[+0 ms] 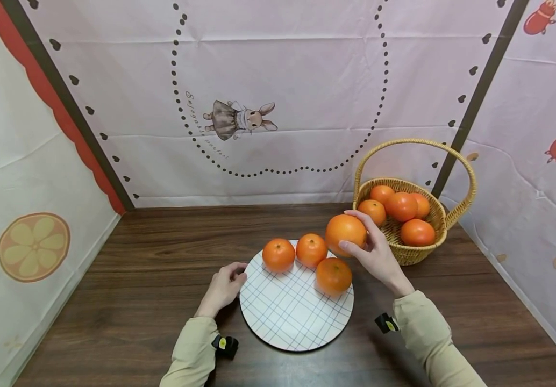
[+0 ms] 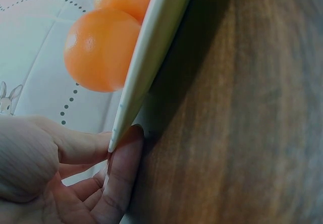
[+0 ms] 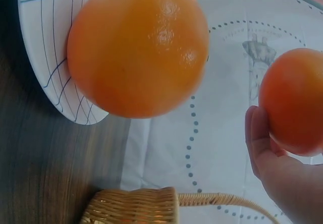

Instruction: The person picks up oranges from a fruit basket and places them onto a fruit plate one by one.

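A round white plate (image 1: 292,317) with a blue grid pattern bears three oranges, one at the left (image 1: 278,255), one at the back (image 1: 312,250) and one at the right (image 1: 333,277). My left hand (image 1: 223,286) pinches the plate's left rim, thumb above and a finger beneath, as the left wrist view (image 2: 123,166) tells. Between the thumb and fingers of my right hand (image 1: 377,255) is another orange (image 1: 346,235), held up over the plate's back right edge. The right wrist view shows this held orange (image 3: 298,103) apart from the plate's nearest orange (image 3: 139,50).
A wicker basket (image 1: 406,255) with a tall arched handle (image 1: 469,177) stands at the back right, several oranges inside, close beside my right hand. Printed cloth walls (image 1: 278,80) bound the dark wooden table (image 1: 162,306) at the back and both sides.
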{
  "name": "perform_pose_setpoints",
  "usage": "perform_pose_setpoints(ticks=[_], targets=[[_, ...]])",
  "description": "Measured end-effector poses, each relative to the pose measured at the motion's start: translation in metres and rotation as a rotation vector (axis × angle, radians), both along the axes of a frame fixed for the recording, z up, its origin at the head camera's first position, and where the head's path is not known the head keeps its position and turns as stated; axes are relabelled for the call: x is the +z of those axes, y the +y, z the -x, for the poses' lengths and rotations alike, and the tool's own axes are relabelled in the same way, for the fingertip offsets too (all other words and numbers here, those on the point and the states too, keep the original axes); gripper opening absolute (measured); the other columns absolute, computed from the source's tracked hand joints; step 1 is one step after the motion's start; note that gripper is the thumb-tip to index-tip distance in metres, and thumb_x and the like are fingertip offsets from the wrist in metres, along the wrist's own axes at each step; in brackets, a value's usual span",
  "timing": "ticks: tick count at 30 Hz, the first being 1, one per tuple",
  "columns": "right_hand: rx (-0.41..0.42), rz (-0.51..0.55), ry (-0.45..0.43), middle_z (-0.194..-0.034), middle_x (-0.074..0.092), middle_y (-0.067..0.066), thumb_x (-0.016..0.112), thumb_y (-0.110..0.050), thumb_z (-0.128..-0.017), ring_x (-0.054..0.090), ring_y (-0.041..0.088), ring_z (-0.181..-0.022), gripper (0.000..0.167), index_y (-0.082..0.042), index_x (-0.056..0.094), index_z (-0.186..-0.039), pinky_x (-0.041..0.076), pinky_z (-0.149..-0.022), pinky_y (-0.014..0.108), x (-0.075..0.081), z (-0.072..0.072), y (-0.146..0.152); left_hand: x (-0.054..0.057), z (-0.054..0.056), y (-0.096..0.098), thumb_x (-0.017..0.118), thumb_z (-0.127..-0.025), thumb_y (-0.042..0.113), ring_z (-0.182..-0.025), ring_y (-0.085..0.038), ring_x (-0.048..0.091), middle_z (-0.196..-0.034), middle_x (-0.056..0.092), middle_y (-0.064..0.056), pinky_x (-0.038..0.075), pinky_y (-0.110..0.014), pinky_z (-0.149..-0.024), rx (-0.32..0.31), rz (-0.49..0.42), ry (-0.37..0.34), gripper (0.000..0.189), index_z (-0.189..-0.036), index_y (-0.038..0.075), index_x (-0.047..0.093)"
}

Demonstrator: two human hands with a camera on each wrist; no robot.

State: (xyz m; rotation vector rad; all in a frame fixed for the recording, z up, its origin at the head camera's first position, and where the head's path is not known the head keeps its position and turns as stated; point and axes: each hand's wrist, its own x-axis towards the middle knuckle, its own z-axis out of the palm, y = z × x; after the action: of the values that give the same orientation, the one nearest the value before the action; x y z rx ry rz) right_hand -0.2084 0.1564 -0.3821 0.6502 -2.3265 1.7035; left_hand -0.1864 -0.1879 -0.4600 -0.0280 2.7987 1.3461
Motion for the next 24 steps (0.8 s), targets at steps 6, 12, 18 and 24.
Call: perform_pose_setpoints(ticks=[6,12,18,24], targets=[[0.030,-0.116,0.014,-0.142,0.048,0.008,0.074,-0.010,-0.088,0.054,0.017,-0.113,0.062,-0.015,0.047,-0.144,0.050,-0.092,0.029,0.002,-0.008,-0.007,0.000,0.000,0.000,0.056,-0.098,0.008,-0.061,-0.015,0.047,-0.077,0.054,-0.006,0.039,-0.026,-0.059,-0.001,-0.003,-0.003,0.031,-0.127,0.001,0.065],[0.039,-0.233,0.100,-0.133,0.053,0.004,0.078,-0.017,-0.086,0.054,0.016,-0.113,0.062,-0.020,0.051,-0.142,0.050,-0.093,0.038,0.002,-0.013,-0.015,0.000,0.001,0.000,0.056,-0.098,0.008,-0.061,-0.014,0.047,-0.077,0.054,-0.005,0.039,-0.026,-0.058,0.001,0.000,0.001,0.031,-0.126,0.001,0.065],[0.046,-0.306,0.126,-0.129,0.051,0.006,0.079,-0.022,-0.085,0.056,0.020,-0.112,0.062,-0.018,0.052,-0.141,0.051,-0.093,0.043,0.001,-0.016,-0.023,-0.001,0.000,-0.001,0.056,-0.098,0.008,-0.061,-0.014,0.047,-0.076,0.054,-0.005,0.038,-0.026,-0.058,-0.001,-0.002,0.005,0.031,-0.126,0.001,0.065],[0.064,-0.349,0.130,-0.130,0.053,0.005,0.081,-0.023,-0.080,0.059,0.019,-0.110,0.067,-0.014,0.048,-0.137,0.053,-0.094,0.041,0.001,-0.017,-0.031,-0.001,0.000,-0.001,0.056,-0.098,0.008,-0.062,-0.015,0.047,-0.077,0.054,-0.005,0.038,-0.026,-0.059,-0.004,-0.004,0.002,0.031,-0.127,0.001,0.065]])
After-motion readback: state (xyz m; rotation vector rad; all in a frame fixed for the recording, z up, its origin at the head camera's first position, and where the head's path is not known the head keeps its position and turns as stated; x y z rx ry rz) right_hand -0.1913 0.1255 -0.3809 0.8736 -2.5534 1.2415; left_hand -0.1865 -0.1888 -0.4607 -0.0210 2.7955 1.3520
